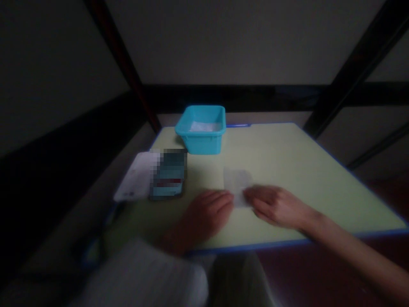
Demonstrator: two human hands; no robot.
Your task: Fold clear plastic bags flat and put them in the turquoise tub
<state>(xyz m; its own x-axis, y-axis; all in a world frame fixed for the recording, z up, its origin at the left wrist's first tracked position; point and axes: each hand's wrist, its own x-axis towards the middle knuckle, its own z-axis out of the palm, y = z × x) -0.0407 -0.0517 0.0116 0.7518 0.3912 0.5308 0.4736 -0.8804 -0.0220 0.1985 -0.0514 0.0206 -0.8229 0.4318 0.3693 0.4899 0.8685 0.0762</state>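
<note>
A small, thin, greyish sheet, paper or plastic film, lies on the pale yellow-green tabletop. My left hand rests at its lower left edge, fingers curled and pressed together with the tips on the sheet. From the right, my right hand reaches in with bent fingers closed at the sheet's right side. Motion blur softens the fingertips, and both thumbs are mostly hidden.
A turquoise plastic basket with white paper-like pieces inside stands at the back. Behind it lies a blue pen. On the left are a blurred-out phone-like object and a white sheet. Blue edging borders the table.
</note>
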